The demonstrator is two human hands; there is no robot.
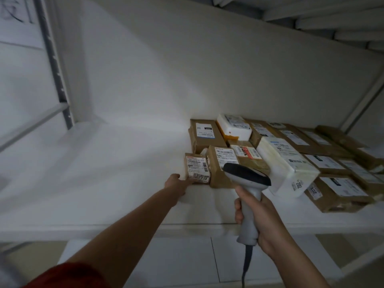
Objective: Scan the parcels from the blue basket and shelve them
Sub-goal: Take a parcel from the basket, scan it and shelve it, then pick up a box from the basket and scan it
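Closest to my view is a red sleeve (68,275) at the bottom left, with the bare left forearm running up and away from it. The left hand (176,183) is stretched out over the shelf (104,173), fingers extended, their tips touching the near left corner of a small brown parcel (197,169) without wrapping round it. That parcel lies flat on the shelf, label up, at the left end of the packed goods, just beside a taller brown box (220,165).

The right hand (257,221) is curled firmly round the grip of a grey scanner (247,179), whose dark head is held up in front of the boxes and faces them. Its cable (246,265) hangs down from the base of the grip.

The shelf is a plain white board, bare on its left half. Its right half carries labelled parcels packed side by side and partly stacked: mostly brown cartons (340,192), one long white package (288,163) jutting toward me, and a smaller white packet (233,126) lying on top at the back.

Behind them stands a bare white wall (187,69). A grey slotted post (56,65) rises at the left, with a white sign (16,17) beside it bearing dark characters I cannot read. Pale slats of an upper shelf (332,21) cross the top right. Below the shelf edge I see light floor tiles (176,260). The room is dim, and the picture is soft at its edges.
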